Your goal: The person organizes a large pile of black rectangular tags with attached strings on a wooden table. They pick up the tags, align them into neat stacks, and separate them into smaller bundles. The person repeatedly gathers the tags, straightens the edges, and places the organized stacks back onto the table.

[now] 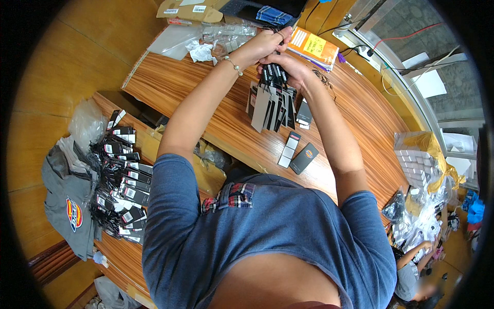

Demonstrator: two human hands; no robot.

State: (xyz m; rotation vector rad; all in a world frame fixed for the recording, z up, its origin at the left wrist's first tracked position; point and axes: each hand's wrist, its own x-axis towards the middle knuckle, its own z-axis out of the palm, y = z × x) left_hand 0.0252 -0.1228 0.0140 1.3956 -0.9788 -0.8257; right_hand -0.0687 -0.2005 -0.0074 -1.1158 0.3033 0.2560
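Note:
A thick bunch of black and grey hang tags (272, 105) dangles by its black strings over the wood-grain table. My left hand (268, 43) is closed round the upper ends of the strings. Just below it, my right hand (289, 68) is closed round the strings near the tops of the tags. The fingers partly hide the strings. On the table beside the bunch lie a white-panelled hang tag (289, 149) and a dark hang tag with a small logo (305, 158). Another dark tag (303, 114) lies partly behind the bunch.
To the left, a large heap of strung hang tags (128, 177) lies beside a grey garment (56, 180). An orange-covered book (311, 47), clear plastic wrap (229, 35) and a cardboard box (188, 11) stand beyond my hands. A wrapped stack (414, 162) sits right; another person (409, 278) is lower right.

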